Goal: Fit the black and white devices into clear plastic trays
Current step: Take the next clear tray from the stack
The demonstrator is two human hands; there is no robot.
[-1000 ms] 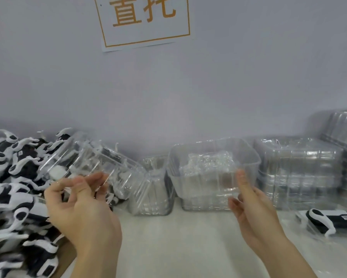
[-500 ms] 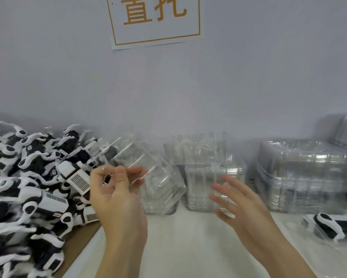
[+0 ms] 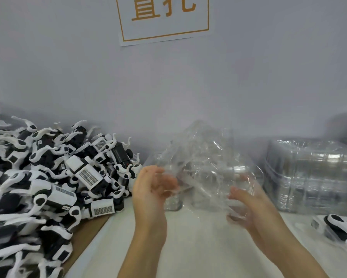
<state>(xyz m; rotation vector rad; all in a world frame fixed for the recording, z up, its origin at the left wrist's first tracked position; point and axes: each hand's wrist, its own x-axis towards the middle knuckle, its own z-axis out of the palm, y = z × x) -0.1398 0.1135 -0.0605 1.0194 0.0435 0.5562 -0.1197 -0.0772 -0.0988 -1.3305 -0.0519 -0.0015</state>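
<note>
- Head view: both hands raised at centre frame with a clear plastic tray between them, lifted off the white table; tray badly blurred, its orientation cannot be told.
- Left hand at 9 o'clock of the tray, fingers curled onto its left edge, grasping it; right hand at 4 o'clock, fingers bent around the lower right corner, seen through the plastic, also grasping it.
- Against half a second ago: the right hand was then released, fingers spread and off the plastic, and the left pinched the tray alone; now both have it, and the tray sits further right, in front of the back stacks.
- Pile of black and white devices fills 9 o'clock of the frame, on a brown board; its right edge lies near the left hand, apart from it.
- Stacked clear trays at 3 o'clock against the wall; more clear stacks behind the held tray, partly hidden.
- One black and white device lies at 4 o'clock near the table's right side, apparently in clear plastic; blurred.
- Open room: bare table from 6 o'clock up between the forearms; narrow lane between pile and left forearm.
- Orange-bordered sign at 12 o'clock on the grey wall.
</note>
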